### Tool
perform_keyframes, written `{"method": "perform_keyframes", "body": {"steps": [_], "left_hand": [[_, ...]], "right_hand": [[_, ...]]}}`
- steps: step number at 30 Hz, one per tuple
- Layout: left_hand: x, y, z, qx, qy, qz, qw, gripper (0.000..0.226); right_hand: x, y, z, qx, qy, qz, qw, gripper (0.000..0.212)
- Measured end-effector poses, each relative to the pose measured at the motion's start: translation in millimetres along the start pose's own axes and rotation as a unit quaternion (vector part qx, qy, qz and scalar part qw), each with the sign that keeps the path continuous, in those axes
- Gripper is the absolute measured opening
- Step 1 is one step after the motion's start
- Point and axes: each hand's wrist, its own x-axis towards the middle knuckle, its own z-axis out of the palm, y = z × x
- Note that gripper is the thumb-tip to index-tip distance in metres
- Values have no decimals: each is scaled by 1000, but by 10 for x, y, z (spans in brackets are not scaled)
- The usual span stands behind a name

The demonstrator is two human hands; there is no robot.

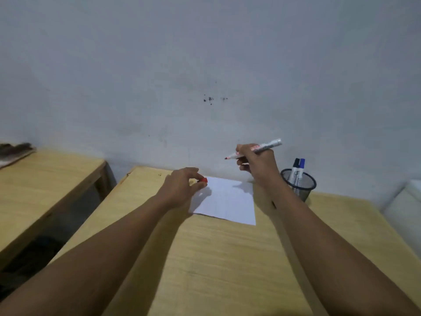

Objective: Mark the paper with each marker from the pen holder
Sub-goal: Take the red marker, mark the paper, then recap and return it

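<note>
On the desk: one pale wooden desk [205,258] with fine grain, set against a scuffed grey wall [205,65].
Paper: one flat white sheet [230,199], rectangular, lying near the desk's far edge between the two hands.
Right hand: the right hand [257,163] has its fingers closed around one uncapped white marker [262,148], its red tip raised above the paper.
Left hand: the left hand [182,183] pinches one small red cap [203,180] at the paper's left corner.
Pen holder: one round black mesh pen holder [299,183], right of the paper, holding two capped markers [298,169], one black, one blue.
Beside: a second wooden table [45,179] to the left.
</note>
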Motion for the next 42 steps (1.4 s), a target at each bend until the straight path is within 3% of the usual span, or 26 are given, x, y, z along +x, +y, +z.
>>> {"method": "perform_keyframes", "body": {"steps": [4,8,13,21,30,36,42], "left_hand": [[43,640,-262,-51,39,54,996,17],[-71,1246,-402,-60,43,119,990,19],[-245,1749,-483,-51,48,169,983,21],[-436,2236,-567,-56,64,215,973,19],[-486,2500,-542,-58,66,241,967,19],[-445,2522,-584,-53,79,243,965,19],[-443,2557,-599,-37,80,262,961,18]], "right_hand": [[-263,-449,-262,6,17,-38,999,13],[-595,-970,-429,69,64,-32,995,49],[-965,-1438,-635,3,118,-71,990,75],[-1302,-1630,-971,59,119,-106,985,47],[-1393,-1713,-1036,60,70,-107,990,41],[-1387,-1692,-1122,98,3,-97,990,22],[-1317,-1627,-1140,54,20,-105,993,24]]}}
